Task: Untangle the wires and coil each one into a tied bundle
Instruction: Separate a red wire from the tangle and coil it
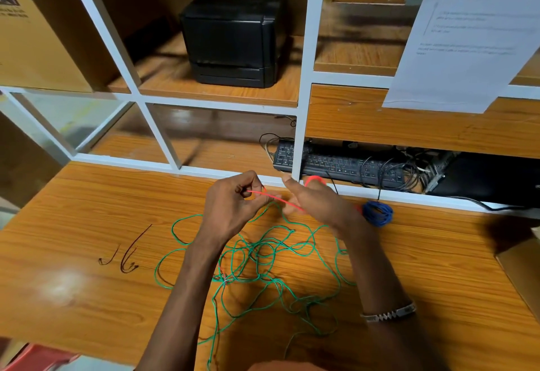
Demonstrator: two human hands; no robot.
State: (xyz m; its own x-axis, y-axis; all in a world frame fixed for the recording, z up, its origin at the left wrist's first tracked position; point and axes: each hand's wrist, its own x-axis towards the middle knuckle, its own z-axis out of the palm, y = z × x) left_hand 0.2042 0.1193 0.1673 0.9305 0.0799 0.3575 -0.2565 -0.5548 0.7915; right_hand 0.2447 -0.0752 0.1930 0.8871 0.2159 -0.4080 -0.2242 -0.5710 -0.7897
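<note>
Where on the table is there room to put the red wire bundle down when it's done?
Bare wood lies on the table left of the green wire, between the pen scribble and the white shelf frame. There is also room on the right, past the blue coil, before the cardboard box. The middle is crowded with green loops under both hands.

You have three wires here. The red wire runs taut and slanting between your two hands above the table, with a red coil of it showing behind your right hand. The green wire lies loose and tangled on the wooden tabletop, sprawled in many overlapping loops under your forearms. The blue wire sits coiled in a compact bundle just right of your right hand.
</note>
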